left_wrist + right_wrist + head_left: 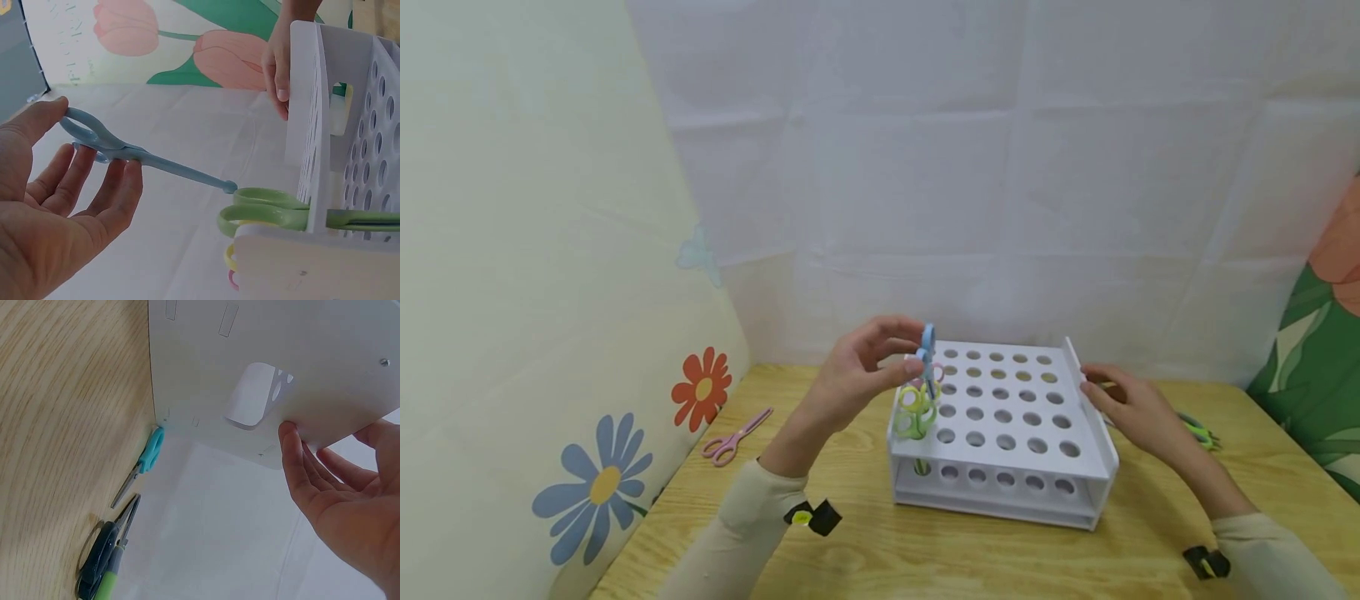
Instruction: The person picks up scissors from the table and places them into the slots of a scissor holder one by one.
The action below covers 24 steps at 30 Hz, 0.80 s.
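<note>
My left hand (857,375) pinches a pair of light blue scissors (156,159) by its handle loops. The blades point down over the left column of a white rack (1003,464) with rows of round holes. In the left wrist view, their rounded tip sits close to the handles of green scissors (275,219) standing in the rack. Yellow handles (913,398) and a pink loop (938,372) show behind the green ones. My right hand (1138,408) rests its fingers and thumb at the upper edge of the rack's right side panel (200,381), which has a cut-out.
Pink scissors (730,442) lie on the wooden table to the left. Right of the rack lie teal scissors (150,450) and tools with dark handles (100,553) and a green handle (107,581). A white cloth wall (880,183) stands behind.
</note>
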Motion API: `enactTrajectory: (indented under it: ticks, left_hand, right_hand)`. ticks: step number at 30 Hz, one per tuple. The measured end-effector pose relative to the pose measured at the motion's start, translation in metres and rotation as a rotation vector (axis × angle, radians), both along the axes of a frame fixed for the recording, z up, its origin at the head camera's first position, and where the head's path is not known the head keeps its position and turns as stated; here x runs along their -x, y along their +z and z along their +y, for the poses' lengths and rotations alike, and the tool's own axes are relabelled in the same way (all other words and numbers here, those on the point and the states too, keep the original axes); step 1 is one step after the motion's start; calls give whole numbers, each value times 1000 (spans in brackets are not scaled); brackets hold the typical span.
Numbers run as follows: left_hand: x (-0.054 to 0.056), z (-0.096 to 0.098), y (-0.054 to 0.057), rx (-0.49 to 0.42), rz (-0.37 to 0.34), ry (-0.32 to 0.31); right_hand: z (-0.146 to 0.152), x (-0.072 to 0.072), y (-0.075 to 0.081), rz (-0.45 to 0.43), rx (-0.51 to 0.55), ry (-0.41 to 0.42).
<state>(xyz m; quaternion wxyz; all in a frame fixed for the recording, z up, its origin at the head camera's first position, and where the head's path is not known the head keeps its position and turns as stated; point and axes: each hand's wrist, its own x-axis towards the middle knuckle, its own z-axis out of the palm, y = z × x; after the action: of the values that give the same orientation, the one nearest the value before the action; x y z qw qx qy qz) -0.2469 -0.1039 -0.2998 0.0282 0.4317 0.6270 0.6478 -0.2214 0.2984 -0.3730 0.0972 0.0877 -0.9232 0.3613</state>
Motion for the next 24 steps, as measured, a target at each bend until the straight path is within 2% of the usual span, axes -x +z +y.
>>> enactTrajectory:
  ticks: [4,11,18,24]
  left_hand:
    - [-2,4,-3,28,-2,2]
    - [-1,9,-10,87,-5,-35]
    - [1,10,-15,180,15,-44]
    - [3,11,-17,255,-22,-49]
  right_hand:
    - [0,0,0,6,4,7]
    - [0,-1,-1,11,8,12]
    - [-1,0,0,6,4,1]
    - [-1,0,1,2,11,0]
